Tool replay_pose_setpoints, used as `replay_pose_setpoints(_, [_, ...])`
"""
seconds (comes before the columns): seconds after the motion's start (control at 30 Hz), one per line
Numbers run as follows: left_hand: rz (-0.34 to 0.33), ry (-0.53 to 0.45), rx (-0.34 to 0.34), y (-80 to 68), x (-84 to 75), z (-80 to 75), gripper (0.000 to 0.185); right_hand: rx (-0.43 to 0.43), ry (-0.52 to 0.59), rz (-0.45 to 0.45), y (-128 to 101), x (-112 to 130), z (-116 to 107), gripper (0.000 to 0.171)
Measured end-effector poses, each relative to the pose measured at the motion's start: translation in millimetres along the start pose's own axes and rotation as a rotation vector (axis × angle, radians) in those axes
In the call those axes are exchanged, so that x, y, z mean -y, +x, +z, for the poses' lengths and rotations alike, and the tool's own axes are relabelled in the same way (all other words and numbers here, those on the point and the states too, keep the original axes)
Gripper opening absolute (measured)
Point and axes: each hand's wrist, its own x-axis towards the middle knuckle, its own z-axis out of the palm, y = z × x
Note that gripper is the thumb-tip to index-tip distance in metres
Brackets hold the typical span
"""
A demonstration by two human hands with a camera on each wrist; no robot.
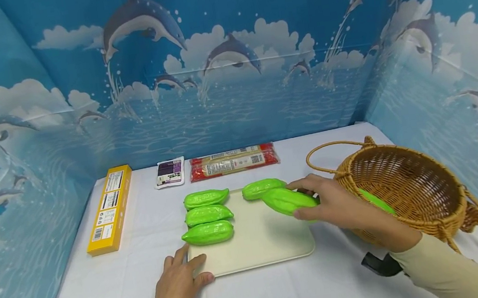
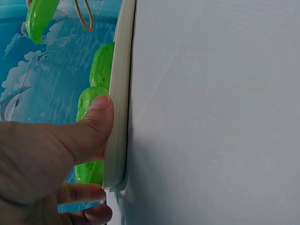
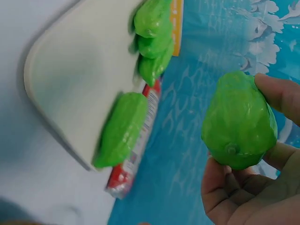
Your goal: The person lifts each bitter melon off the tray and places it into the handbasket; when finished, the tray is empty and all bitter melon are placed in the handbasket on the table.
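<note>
Head view, left to right: long yellow cardboard box, then left hand flat and relaxed at near corner of smooth cream plastic cutting board, thumb pressed to its rim. Three glossy green ridged toy gourds in a row along board's left side, a fourth at far edge. Right hand curled round fifth glossy green gourd, held just above board. Probably light, stiff, slick plastic; best gripped across thick middle. Woven wicker basket tipped at right.
</note>
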Motion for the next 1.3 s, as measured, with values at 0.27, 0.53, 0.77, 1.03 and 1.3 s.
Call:
replay_pose_setpoints(0.27, [-0.006,0.008,0.008,1.0,-0.7,-2.3,0.055,-0.03,-0.085,0.035,-19,7,-43,0.064])
replay_pose_setpoints(0.53, [-0.011,0.003,0.011,1.1,-0.8,-2.4,0.055,-0.04,-0.173,0.044,-29,-1,-84,0.069])
replay_pose_setpoints(0.77, [-0.011,-0.003,0.01,1.3,-0.2,-1.7,0.055,-0.02,-0.21,0.082,-36,-15,-110,0.071])
replay_pose_setpoints(1.03, [-0.008,0.002,0.012,1.9,-0.5,-1.6,0.055,-0.029,-0.216,0.141,-36,-31,-128,0.076])
replay_pose_setpoints(1.3, [-0.011,0.008,0.012,1.0,-0.6,-0.5,0.055,-0.007,-0.182,0.168,-38,-47,-145,0.076])
